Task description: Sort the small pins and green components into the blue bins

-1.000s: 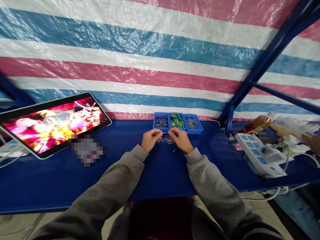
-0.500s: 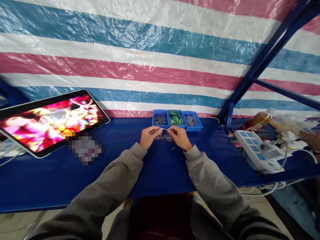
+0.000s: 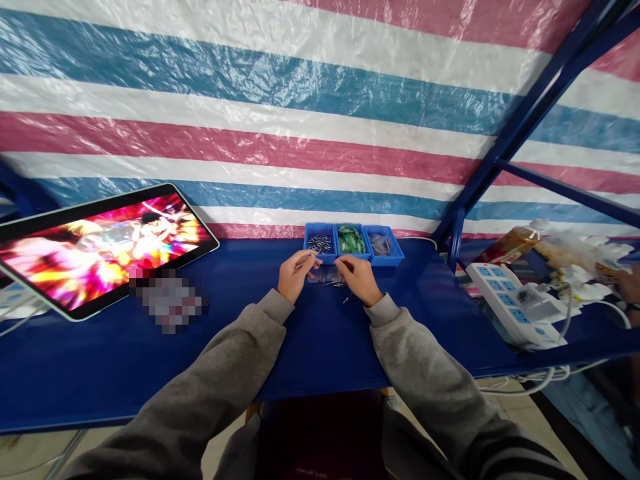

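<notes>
Three small blue bins stand in a row at the back of the blue table. The left bin (image 3: pixel 321 238) has many thin metal pieces, the middle bin (image 3: pixel 351 240) green packets, and the right bin (image 3: pixel 384 245) clear plastic pieces. In front of the left bin, my left hand (image 3: pixel 296 275) is closed, pinching something tiny that I cannot make out. My right hand (image 3: pixel 361 279) is closed in front of the middle bin, its fingertips pressed together; what they hold is too small to tell. Between and below the hands lie a few thin metal pieces (image 3: pixel 333 283) and clear plastic.
A tablet (image 3: pixel 107 247) with a bright picture leans at the left, beside a blurred patch. A white power strip (image 3: pixel 513 303) with cables lies at the right, near a bottle (image 3: pixel 515 241) and plastic bags. Another person's hand (image 3: pixel 627 283) shows at the right edge.
My fingertips have moved apart slightly. The thin metal piece seen between both hands earlier no longer spans them. The tablet's picture has changed.
</notes>
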Demonstrator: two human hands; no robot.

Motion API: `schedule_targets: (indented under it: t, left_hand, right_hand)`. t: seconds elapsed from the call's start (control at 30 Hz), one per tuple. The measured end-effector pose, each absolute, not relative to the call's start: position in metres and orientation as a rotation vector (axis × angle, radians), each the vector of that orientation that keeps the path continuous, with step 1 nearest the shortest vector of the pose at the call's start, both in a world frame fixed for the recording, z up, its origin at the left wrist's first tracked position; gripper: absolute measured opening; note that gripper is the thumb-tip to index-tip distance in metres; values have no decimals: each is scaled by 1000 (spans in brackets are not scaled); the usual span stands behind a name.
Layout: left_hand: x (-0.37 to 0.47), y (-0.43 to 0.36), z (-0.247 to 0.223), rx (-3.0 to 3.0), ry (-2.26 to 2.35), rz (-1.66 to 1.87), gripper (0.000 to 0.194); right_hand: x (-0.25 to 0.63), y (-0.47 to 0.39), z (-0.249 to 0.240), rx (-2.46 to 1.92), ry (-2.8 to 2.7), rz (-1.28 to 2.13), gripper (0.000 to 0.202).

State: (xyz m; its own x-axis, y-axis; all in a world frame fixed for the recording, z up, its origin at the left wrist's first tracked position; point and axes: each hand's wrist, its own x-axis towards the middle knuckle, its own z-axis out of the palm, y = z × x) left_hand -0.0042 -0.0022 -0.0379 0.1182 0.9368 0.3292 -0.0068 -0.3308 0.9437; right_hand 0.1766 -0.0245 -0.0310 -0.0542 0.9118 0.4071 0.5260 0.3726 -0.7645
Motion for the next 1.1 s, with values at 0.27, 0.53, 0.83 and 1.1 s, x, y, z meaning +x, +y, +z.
schedule_targets:
  t: [0.27, 0.53, 0.83, 1.1]
  left_hand:
    - [-6, -4, -40, 1836, 1044, 1316, 34]
    - [-7, -2, -39, 1877, 1068, 1264, 35]
    - [-4, -9, -34, 1732, 1029, 1229, 35]
    - [-2, -13, -28, 1617, 976, 1207, 43]
  right_hand:
    - [177, -24, -31, -1325, -1643, 502, 24]
    - [176, -26, -29, -1282, -1679, 522, 25]
    - [173, -29, -30, -1158, -1820, 650, 21]
    - [172, -30, -28, -1140, -1882, 691, 24]
